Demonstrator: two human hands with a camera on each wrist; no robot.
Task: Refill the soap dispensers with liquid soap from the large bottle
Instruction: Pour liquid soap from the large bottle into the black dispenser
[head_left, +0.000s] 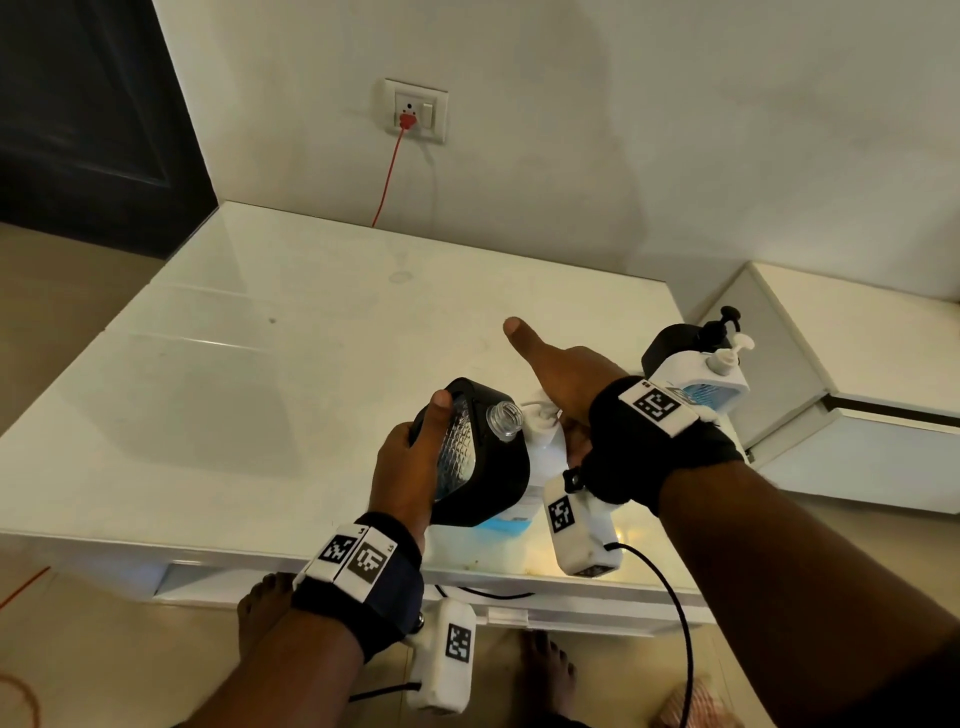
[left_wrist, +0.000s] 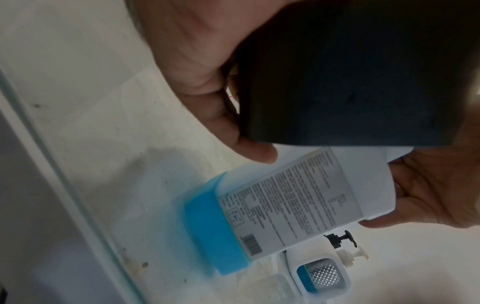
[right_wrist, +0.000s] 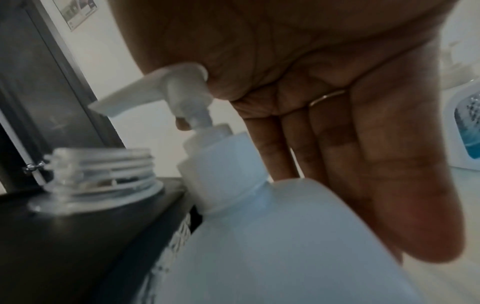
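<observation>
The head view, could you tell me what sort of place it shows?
Probably a room in a home: a glossy white table against a plain wall, a wall socket with a red cable, a tiled floor.

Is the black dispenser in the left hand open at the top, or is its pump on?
Open. The black dispenser, held by the left hand, shows a bare clear threaded neck with no pump on it.

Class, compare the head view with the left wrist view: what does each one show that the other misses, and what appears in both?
Only the head view shows the clear threaded neck of the black dispenser, open and capless, and the red cable plugged in at the wall.

Only the left wrist view shows the printed label and blue soap low in the large white bottle.

Both show the left hand gripping the black dispenser, and the white dispenser behind.
</observation>
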